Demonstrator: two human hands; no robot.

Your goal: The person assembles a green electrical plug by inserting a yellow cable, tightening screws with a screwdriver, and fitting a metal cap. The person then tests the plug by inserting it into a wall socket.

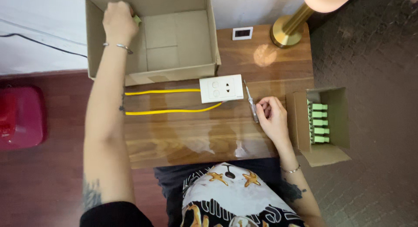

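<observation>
My left hand point(119, 21) reaches into the big open cardboard box point(191, 68) at the back left and is closed around a small pale green part point(137, 20). My right hand point(272, 117) rests on the wooden table, fingers curled, touching the handle end of a slim screwdriver point(250, 100). The screwdriver lies just right of a white wall socket plate point(221, 88). Two yellow wires point(170, 110) run left from the plate across the table.
A small open carton point(327, 153) with several green parts stands at the right edge. A brass lamp base point(286, 33) and a small white frame piece point(242, 33) sit at the back. A red object point(21, 116) lies on the floor left.
</observation>
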